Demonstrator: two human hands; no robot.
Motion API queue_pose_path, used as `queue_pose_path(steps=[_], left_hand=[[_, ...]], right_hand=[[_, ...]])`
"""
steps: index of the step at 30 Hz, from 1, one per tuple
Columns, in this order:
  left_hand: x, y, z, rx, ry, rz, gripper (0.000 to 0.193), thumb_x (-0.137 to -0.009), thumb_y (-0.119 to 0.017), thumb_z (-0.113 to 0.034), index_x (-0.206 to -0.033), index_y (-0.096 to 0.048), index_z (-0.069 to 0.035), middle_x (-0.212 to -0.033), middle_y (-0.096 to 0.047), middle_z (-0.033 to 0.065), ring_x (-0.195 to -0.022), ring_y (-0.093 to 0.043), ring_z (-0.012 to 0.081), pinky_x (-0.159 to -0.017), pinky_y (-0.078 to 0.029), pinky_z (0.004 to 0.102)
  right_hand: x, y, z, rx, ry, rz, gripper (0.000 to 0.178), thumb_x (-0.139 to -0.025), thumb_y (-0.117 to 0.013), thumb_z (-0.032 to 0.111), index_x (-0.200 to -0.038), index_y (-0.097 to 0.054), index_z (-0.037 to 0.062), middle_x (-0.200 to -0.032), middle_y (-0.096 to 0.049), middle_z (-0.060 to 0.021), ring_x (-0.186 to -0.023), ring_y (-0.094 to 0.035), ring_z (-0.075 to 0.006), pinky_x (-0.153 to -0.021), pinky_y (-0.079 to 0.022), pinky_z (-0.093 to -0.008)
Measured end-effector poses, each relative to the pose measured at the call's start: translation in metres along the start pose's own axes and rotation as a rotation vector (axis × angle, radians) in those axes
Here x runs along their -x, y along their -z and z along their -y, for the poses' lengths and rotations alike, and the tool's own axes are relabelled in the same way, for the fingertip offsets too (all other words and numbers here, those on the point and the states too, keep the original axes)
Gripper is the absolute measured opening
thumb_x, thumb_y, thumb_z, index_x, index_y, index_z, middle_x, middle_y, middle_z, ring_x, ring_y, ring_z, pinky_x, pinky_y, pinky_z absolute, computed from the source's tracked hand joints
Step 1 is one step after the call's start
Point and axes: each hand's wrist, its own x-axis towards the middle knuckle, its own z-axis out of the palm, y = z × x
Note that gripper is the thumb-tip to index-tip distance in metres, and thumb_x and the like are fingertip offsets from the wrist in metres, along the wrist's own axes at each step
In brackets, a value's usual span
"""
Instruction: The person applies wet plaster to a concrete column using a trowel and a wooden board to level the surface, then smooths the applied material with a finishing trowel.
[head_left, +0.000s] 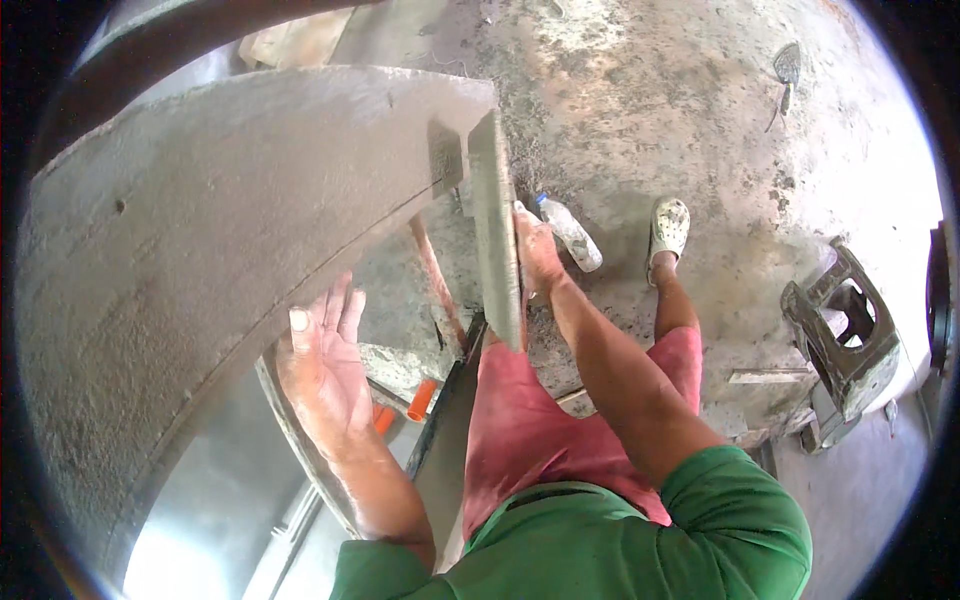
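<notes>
Float (494, 235), long, flat & grey (w/ rough-looking face), gripped in R hand (541, 256); L hand (328, 380) spread.

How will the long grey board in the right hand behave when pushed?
Probably stiff: the grey board stays flat along its length, with no visible sag. Pushed at one end, it might pivot, since the right hand holds it near mid-length. Could be gritty or slick: its face looks coated in grey, though I can't tell whether it's wet.
</notes>
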Motion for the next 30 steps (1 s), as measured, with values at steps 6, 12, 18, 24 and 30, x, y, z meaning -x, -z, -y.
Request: queue_pose_path(steps=[6,12,18,24,30], left_hand=[[-0.001,-0.006,0.006,-0.059,0.01,0.056,0.035,-0.093,-0.061,-0.032,-0.109,-0.058,0.0,-0.13,-0.048,0.0289,-0.125,-0.045,0.0434,-0.106,-0.037,0.0539],[-0.005,0.01,0.0,-0.041,0.01,0.115,0.035,-0.089,-0.066,-0.032,-0.108,-0.061,-0.004,-0.134,-0.044,0.0303,-0.127,-0.041,0.0459,-0.11,-0.031,0.0554],[-0.01,0.03,-0.006,0.042,-0.027,0.126,0.052,-0.082,-0.072,-0.022,-0.112,-0.051,0.015,-0.134,-0.029,0.045,-0.131,-0.029,0.0558,-0.11,-0.025,0.0639],[-0.013,0.018,-0.007,0.457,0.175,0.139,0.073,-0.081,-0.062,-0.016,-0.135,-0.025,0.017,-0.142,-0.006,0.0463,-0.137,-0.004,0.0578,-0.111,-0.015,0.0672],[-0.006,0.03,-0.026,0.679,0.206,0.163,0.103,-0.083,-0.046,-0.048,-0.144,0.016,0.006,-0.151,0.009,0.0331,-0.14,0.004,0.053,-0.113,-0.003,0.065]], right_hand=[[0.003,-0.046,-0.035,0.387,0.309,-0.152,0.032,-0.1,-0.048,0.029,-0.093,-0.06,0.0002,-0.066,-0.057,-0.0056,-0.056,-0.052,-0.0182,-0.051,-0.042,-0.0348],[0.089,-0.071,0.016,0.657,0.395,-0.079,0.021,-0.095,-0.051,0.019,-0.09,-0.057,0.0003,-0.085,-0.058,-0.0228,-0.08,-0.059,-0.0423,-0.066,-0.046,-0.0465],[0.067,-0.075,0.005,0.872,0.44,-0.036,0.019,-0.093,-0.052,0.021,-0.096,-0.062,0.0049,-0.086,-0.059,-0.0208,-0.079,-0.061,-0.0395,-0.067,-0.048,-0.0457],[-0.031,-0.019,-0.058,0.557,0.214,-0.236,0.031,-0.093,-0.055,0.029,-0.092,-0.064,-0.0012,-0.081,-0.063,-0.0218,-0.077,-0.06,-0.0388,-0.068,-0.046,-0.0435],[0.1,-0.078,-0.031,0.722,0.486,-0.048,0.026,-0.094,-0.057,0.026,-0.091,-0.061,0.0005,-0.084,-0.062,-0.0215,-0.074,-0.061,-0.0392,-0.064,-0.047,-0.0429]])
